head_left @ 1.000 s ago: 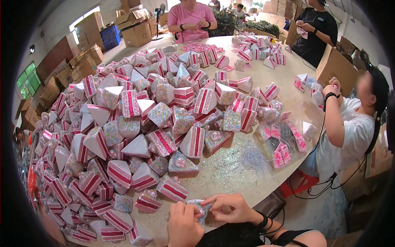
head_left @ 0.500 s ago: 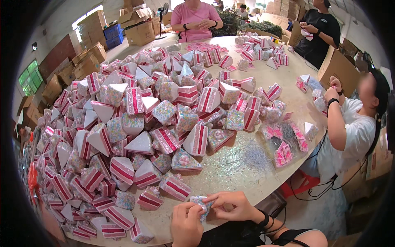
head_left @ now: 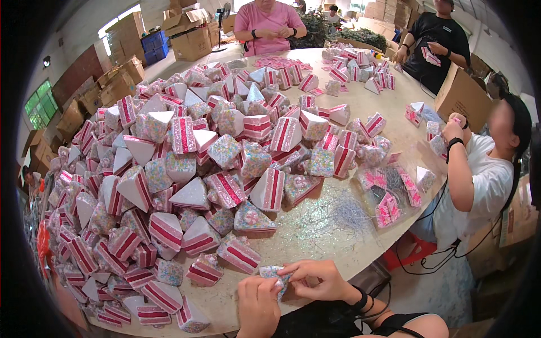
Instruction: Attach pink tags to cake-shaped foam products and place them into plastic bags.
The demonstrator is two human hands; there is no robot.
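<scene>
Near the front edge of the table, a cake-slice ornament (head_left: 271,271) with pale speckled coating sits between my two hands. My left hand (head_left: 258,304) is closed around its near side, the fingers curled over it. My right hand (head_left: 318,280) pinches with thumb and forefinger at the ornament's right side; any small part between those fingertips is too small to tell. Just beyond my hands lie more cake-slice ornaments (head_left: 239,253), pink and white with a red middle stripe. They belong to a big heap (head_left: 225,188) covering the table's left and middle.
Loose silvery threads (head_left: 352,217) lie on the tabletop (head_left: 307,248), beside a clear bag of pink tags (head_left: 389,194). A person in white (head_left: 479,163) works at the right, one in pink (head_left: 267,28) at the far side, another in black (head_left: 442,50) at far right. Cardboard boxes (head_left: 462,93) stand around.
My hands keep their hold with only slight finger shifts. At the far right, the person in black has lowered one hand to the table and holds an ornament lower.
</scene>
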